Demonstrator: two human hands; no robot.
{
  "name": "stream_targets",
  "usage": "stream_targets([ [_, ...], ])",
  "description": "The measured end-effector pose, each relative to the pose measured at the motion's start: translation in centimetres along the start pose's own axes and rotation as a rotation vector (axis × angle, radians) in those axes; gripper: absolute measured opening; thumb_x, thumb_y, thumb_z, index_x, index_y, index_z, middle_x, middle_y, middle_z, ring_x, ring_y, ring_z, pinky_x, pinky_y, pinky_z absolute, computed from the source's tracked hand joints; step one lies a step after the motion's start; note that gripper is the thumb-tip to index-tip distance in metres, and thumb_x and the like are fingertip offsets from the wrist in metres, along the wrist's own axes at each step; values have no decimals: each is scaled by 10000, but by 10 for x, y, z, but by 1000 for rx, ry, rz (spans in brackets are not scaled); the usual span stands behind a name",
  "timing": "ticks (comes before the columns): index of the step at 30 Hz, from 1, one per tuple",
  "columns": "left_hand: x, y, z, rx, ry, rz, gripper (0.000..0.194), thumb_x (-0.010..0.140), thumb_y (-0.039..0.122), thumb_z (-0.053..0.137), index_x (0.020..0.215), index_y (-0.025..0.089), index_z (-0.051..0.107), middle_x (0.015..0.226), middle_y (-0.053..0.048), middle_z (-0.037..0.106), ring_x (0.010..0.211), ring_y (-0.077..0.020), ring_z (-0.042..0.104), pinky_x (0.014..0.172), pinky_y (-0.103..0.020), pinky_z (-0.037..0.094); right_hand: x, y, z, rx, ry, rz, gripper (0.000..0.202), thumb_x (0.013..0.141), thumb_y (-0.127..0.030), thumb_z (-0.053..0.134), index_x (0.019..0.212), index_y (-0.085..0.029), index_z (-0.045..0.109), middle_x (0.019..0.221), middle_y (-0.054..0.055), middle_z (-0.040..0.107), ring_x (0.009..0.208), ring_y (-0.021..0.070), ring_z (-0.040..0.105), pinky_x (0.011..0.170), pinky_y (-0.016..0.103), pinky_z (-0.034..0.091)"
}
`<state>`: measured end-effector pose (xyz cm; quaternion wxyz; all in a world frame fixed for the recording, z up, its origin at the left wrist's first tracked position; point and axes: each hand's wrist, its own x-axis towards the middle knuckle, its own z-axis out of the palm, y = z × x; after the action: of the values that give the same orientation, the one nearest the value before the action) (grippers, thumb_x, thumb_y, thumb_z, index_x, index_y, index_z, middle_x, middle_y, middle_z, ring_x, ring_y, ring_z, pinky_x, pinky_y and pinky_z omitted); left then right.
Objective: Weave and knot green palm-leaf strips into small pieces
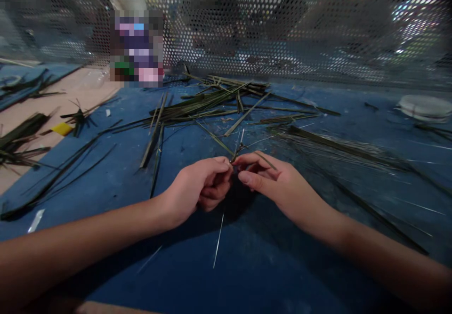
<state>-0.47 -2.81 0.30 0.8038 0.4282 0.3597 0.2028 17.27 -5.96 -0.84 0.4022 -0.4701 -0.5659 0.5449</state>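
Near the middle of the table, my left hand (pixel 208 182) is closed, its thumb and index finger pinching a small knotted piece of green leaf strip (pixel 234 157). Thin shiny wire-like strands stick up from the knot. Opposite it, my right hand (pixel 271 175) curls its fingers around the other side of the same piece, index fingertip against it and thumb a little apart. One narrow strip end lies across the right fingers. Below the hands, a thin shiny strand (pixel 219 241) shows against the blue table. The knot's details are too small to make out.
A pile of long green leaf strips (pixel 212 97) lies beyond my hands on the blue table (pixel 197 276). Fine wire-like strands (pixel 339 147) spread to the right, near a round white lid-like object (pixel 423 108). A perforated metal screen (pixel 247 31) stands behind. More leaves (pixel 24 132) lie left.
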Motion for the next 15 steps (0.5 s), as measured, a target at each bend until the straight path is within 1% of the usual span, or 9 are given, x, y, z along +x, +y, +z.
stream_targets([
  [2,0,0,1,25,-7,-19,220,867,230,312,657,192,362,457,86,220,369,-42,132,345,-150,139,-1,-1,2,6,19,25,168,843,-285,653,996,-219,659,915,-12,646,797,103,562,695,228,429],
  [6,-1,-4,8,105,50,-31,251,907,272,356,670,188,364,475,89,252,386,-34,154,340,-122,148,-2,-1,5,84,43,33,97,838,-235,657,929,-206,671,858,-19,659,789,100,563,714,225,422],
  [11,-6,-8,14,32,30,7,221,919,271,404,721,176,431,475,99,256,385,-28,155,334,-108,167,-1,3,7,245,63,41,30,809,-223,687,816,-199,670,762,-29,633,736,99,554,695,231,414],
  [15,-7,-9,15,27,49,43,211,923,261,409,738,172,459,457,100,275,370,-26,166,326,-104,177,1,4,6,307,75,69,48,814,-236,680,816,-191,664,736,-24,602,701,98,529,656,237,396],
])
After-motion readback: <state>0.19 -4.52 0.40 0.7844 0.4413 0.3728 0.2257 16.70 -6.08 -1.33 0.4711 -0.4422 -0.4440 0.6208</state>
